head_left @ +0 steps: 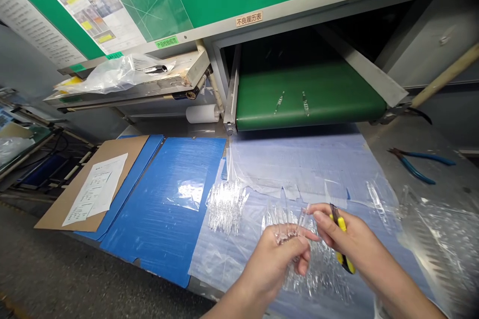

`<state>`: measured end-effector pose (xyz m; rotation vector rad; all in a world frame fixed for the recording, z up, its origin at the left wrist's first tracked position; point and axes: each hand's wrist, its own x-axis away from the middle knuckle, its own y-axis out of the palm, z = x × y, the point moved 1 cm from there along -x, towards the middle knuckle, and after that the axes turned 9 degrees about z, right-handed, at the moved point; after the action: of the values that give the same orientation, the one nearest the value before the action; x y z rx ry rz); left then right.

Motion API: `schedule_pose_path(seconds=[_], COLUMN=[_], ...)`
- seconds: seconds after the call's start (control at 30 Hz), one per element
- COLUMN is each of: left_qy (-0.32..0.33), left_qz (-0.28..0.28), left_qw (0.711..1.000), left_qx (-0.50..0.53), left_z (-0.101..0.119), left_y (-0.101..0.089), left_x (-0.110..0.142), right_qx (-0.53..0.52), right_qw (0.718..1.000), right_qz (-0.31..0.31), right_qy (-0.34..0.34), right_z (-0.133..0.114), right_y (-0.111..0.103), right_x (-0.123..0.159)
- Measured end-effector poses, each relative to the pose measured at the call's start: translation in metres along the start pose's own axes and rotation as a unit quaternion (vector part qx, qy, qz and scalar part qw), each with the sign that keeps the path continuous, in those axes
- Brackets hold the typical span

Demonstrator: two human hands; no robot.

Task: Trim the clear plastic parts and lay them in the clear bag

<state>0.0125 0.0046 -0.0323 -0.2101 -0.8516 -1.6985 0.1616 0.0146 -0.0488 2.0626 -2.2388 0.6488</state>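
Note:
My left hand (286,254) is closed around several slim clear plastic pieces (283,213) whose pointed ends stick up past the fingers. Close beside it, my right hand (346,234) pinches the upper end of one clear piece between thumb and forefinger. A slim yellow-and-black handled tool (341,223) is tucked in that same hand, passing behind the fingers; I cannot make out its exact kind. Beneath both hands lies a heap of clear plastic pieces (318,274), partly covered by them. To the left is a second, neat pile of clear pieces (226,205).
A green conveyor belt (269,79) ends above the bench, with two clear pieces on it. Blue-handled pliers (415,164) lie at right, near a clear plastic bag (445,239). Blue boards (160,199) and a brown board with papers (129,152) lie left.

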Motion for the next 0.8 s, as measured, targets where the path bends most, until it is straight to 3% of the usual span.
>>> schedule_pose_path(seconds=[0.13, 0.27, 0.5, 0.63, 0.8], left_qy=[-0.026, -0.019, -0.006, 0.0, 0.037], left_qz=[-0.021, 0.021, -0.021, -0.034, 0.019], left_qw=[0.998, 0.994, 0.996, 0.999, 0.996], left_qx=[0.044, 0.109, 0.089, 0.003, -0.082], left_z=[-0.005, -0.004, -0.003, -0.003, 0.004], left_y=[0.003, 0.0, 0.001, 0.007, 0.006], left_x=[0.001, 0.001, -0.003, 0.002, 0.008], right_qx=[-0.115, -0.209, -0.221, -0.186, -0.029], right_qw=[0.991, 0.971, 0.968, 0.978, 0.997], right_qz=[0.02, -0.001, -0.015, 0.0, 0.053], right_qy=[0.061, 0.112, 0.12, 0.093, -0.049], right_z=[-0.013, -0.011, -0.017, -0.015, -0.013], right_y=[-0.001, -0.003, -0.002, 0.002, -0.008], right_x=[-0.001, 0.001, 0.008, 0.01, 0.021])
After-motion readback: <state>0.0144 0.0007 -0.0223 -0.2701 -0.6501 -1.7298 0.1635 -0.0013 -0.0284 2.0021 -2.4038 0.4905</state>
